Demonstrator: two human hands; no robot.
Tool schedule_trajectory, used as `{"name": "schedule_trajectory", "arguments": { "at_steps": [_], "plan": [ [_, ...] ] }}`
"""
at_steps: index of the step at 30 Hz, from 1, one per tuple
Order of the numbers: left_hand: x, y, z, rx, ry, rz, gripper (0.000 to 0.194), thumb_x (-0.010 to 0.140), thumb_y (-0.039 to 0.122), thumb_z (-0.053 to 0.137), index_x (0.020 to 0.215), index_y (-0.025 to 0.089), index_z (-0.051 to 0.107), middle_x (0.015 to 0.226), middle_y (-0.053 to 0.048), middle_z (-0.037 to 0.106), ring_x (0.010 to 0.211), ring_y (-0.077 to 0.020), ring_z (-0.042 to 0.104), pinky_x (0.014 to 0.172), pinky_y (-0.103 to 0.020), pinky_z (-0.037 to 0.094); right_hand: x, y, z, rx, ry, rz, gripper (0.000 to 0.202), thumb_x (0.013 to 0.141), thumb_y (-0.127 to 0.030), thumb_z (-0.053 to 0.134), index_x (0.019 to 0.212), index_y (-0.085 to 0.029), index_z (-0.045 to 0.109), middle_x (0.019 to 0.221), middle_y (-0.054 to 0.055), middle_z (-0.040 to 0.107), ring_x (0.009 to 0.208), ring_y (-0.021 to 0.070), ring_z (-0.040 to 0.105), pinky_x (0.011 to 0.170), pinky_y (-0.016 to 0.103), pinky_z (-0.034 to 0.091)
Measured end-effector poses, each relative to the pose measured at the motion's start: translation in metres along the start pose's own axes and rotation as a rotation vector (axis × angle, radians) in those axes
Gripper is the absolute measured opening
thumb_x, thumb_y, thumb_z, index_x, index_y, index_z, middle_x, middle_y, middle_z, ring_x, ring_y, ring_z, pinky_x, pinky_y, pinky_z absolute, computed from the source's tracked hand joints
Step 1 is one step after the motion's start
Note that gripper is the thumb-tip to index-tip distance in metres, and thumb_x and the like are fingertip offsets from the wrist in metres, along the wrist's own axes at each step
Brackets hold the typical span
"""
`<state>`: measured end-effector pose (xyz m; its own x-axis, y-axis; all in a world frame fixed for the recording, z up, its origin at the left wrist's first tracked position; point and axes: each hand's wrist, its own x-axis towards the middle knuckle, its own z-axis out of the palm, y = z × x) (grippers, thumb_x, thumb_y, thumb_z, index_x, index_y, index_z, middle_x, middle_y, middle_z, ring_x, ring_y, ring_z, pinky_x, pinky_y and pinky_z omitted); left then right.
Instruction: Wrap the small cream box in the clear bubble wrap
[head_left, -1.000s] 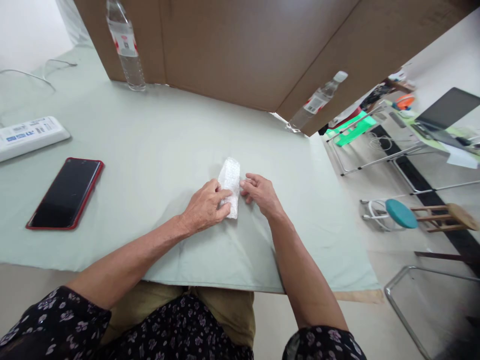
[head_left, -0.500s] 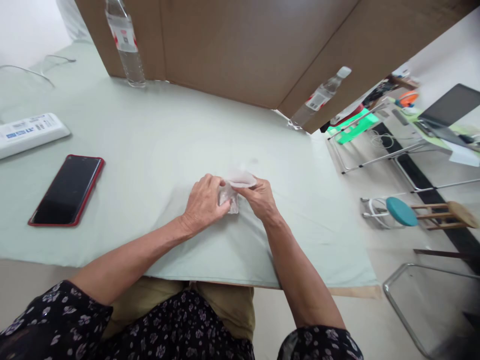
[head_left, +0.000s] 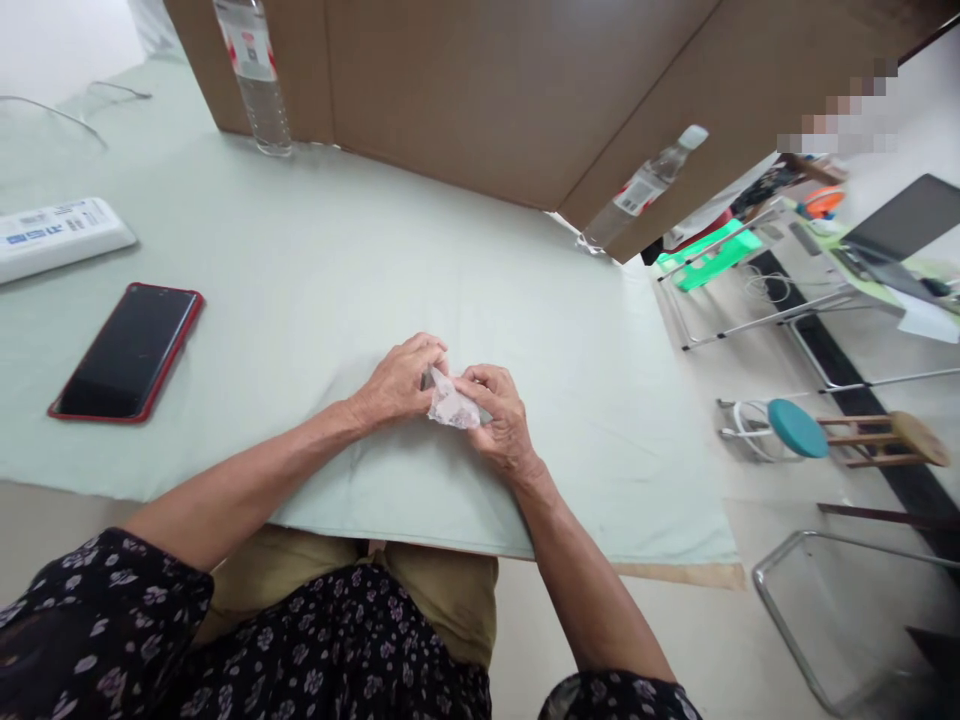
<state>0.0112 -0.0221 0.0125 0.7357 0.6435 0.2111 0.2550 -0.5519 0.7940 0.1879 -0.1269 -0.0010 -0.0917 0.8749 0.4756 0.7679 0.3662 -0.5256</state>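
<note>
Middle of the frame: left hand (head_left: pixel 397 380) and right hand (head_left: pixel 499 415) brought together over one small crumpled piece of bubble wrap (head_left: pixel 450 408), both pinching it between fingertips, with something small and dark just showing at its upper left edge, too hidden to name. Bundle resting on or just above the pale green cloth (head_left: pixel 315 260), near its front edge. Judging from the folds: wrapping well under way, plastic already gathered tight around the object, ends not yet tucked or fastened as far as visible.

Counted elsewhere: one phone (head_left: pixel 124 352) with a red case, left of frame, well apart from the hands; one white flat box (head_left: pixel 56 238) at upper left; two water bottles, one upright at top left (head_left: pixel 255 75), one (head_left: pixel 641 195) at upper right against the cardboard wall (head_left: pixel 480 90); one stool (head_left: pixel 799 432) with a teal seat on the floor at right
</note>
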Motion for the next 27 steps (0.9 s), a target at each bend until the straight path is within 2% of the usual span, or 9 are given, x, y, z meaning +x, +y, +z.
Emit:
{"name": "schedule_trajectory", "arguments": {
  "at_steps": [2,4,8,12,15,18,20,24,27],
  "plan": [
    [0.0,-0.001,-0.002,0.017,-0.008,0.04,0.011,0.078,0.02,0.063,0.088,0.021,0.059,0.124,-0.011,0.062,0.118,-0.024,0.06,0.101,-0.041,0.048,-0.003,-0.001,0.0,-0.049,-0.025,-0.06,0.044,0.085,-0.034,0.067,0.128,-0.028,0.066,0.115,0.011,0.063,0.111,0.0284,0.057,0.099,0.048,0.048],
    [-0.001,-0.004,-0.004,0.056,-0.006,0.102,0.016,0.075,0.018,0.061,0.091,0.021,0.06,0.126,-0.012,0.063,0.122,-0.0256,0.058,0.104,-0.043,0.046,-0.006,-0.002,0.0,-0.111,-0.054,-0.061,0.045,0.086,-0.034,0.067,0.131,-0.027,0.064,0.119,0.012,0.063,0.115,0.0298,0.056,0.102,0.05,0.046],
    [-0.001,-0.008,-0.007,0.106,-0.063,0.216,0.034,0.071,0.022,0.067,0.104,0.02,0.061,0.132,-0.014,0.063,0.127,-0.0304,0.057,0.109,-0.049,0.042,-0.008,-0.002,0.004,-0.14,-0.012,0.032,0.038,0.092,-0.02,0.053,0.127,-0.028,0.066,0.117,0.012,0.064,0.114,0.027,0.058,0.098,0.047,0.049],
    [0.001,-0.011,-0.009,0.093,-0.099,0.254,0.057,0.071,0.028,0.069,0.126,0.019,0.056,0.142,-0.017,0.057,0.136,-0.0322,0.05,0.114,-0.051,0.038,0.002,0.004,0.003,0.032,0.081,0.205,0.033,0.088,-0.027,0.059,0.119,-0.026,0.07,0.117,0.011,0.065,0.11,0.0255,0.06,0.094,0.043,0.051],
    [0.003,-0.01,-0.009,0.053,-0.132,0.188,0.055,0.073,0.028,0.067,0.126,0.02,0.057,0.135,-0.015,0.062,0.127,-0.0299,0.056,0.108,-0.046,0.044,0.012,0.007,0.0,0.309,0.039,0.43,0.028,0.088,-0.04,0.061,0.104,-0.022,0.074,0.099,0.006,0.068,0.089,0.0206,0.063,0.076,0.033,0.053],
    [0.002,-0.004,-0.01,-0.055,-0.205,0.046,0.04,0.074,0.031,0.067,0.113,0.02,0.063,0.108,-0.008,0.07,0.099,-0.0243,0.065,0.087,-0.037,0.052,0.015,0.005,-0.004,0.534,-0.043,0.594,0.035,0.088,-0.05,0.061,0.094,-0.018,0.074,0.077,0.001,0.065,0.068,0.0146,0.056,0.062,0.027,0.046],
    [0.001,0.001,-0.011,-0.189,-0.259,-0.062,0.034,0.075,0.033,0.066,0.106,0.019,0.064,0.095,-0.004,0.07,0.083,-0.0203,0.065,0.075,-0.032,0.052,0.014,0.002,-0.007,0.611,-0.068,0.63,0.04,0.087,-0.054,0.062,0.095,-0.017,0.074,0.072,0.0,0.063,0.062,0.0126,0.051,0.059,0.026,0.043],
    [0.001,0.005,-0.013,-0.436,-0.269,-0.225,0.036,0.071,0.032,0.068,0.104,0.018,0.064,0.095,-0.005,0.07,0.083,-0.0194,0.066,0.071,-0.03,0.052,0.009,0.0,-0.012,0.703,-0.111,0.582,0.047,0.084,-0.062,0.064,0.102,-0.019,0.073,0.083,0.002,0.067,0.069,0.014,0.056,0.065,0.027,0.047],
    [0.003,0.004,-0.013,-0.535,-0.244,-0.287,0.042,0.067,0.03,0.07,0.107,0.017,0.064,0.101,-0.007,0.072,0.09,-0.021,0.068,0.076,-0.032,0.053,0.008,0.001,-0.012,0.744,-0.146,0.565,0.054,0.074,-0.063,0.075,0.107,-0.021,0.069,0.094,0.004,0.069,0.084,0.0185,0.063,0.074,0.03,0.052]
  ]
}}
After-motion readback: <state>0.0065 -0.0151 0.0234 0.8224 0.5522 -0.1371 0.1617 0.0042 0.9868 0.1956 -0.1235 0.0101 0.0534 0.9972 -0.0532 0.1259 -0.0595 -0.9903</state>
